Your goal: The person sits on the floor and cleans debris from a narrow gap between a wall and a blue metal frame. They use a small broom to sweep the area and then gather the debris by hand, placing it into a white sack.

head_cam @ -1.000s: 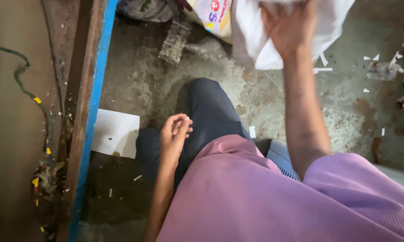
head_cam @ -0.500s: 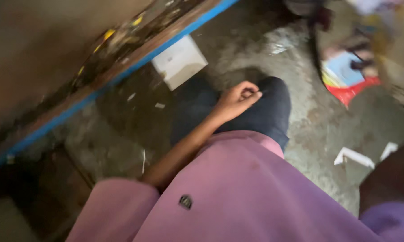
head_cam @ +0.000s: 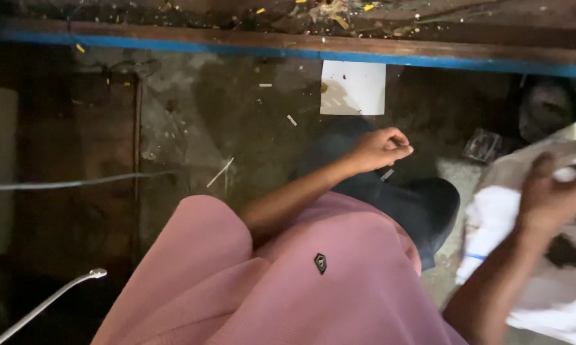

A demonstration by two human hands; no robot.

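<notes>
The left hand (head_cam: pixel 380 148) rested loosely curled on the dark trouser knee (head_cam: pixel 396 198), gripping nothing discernible. The right hand (head_cam: pixel 553 195), blurred, lay against the white sack (head_cam: pixel 499 223) just right of that knee; whether it clenched the fabric could not be told. White paper (head_cam: pixel 353 87) lay beyond the knee, beneath the blue-edged plank (head_cam: pixel 237 46).

Pink shirt (head_cam: pixel 339 281) fills the lower view, loose and softly creased, with a small dark diamond-shaped badge (head_cam: pixel 320 262) on the fabric. Both forearms are bare, and dark trousers (head_cam: pixel 396 198) cover the leg.
</notes>
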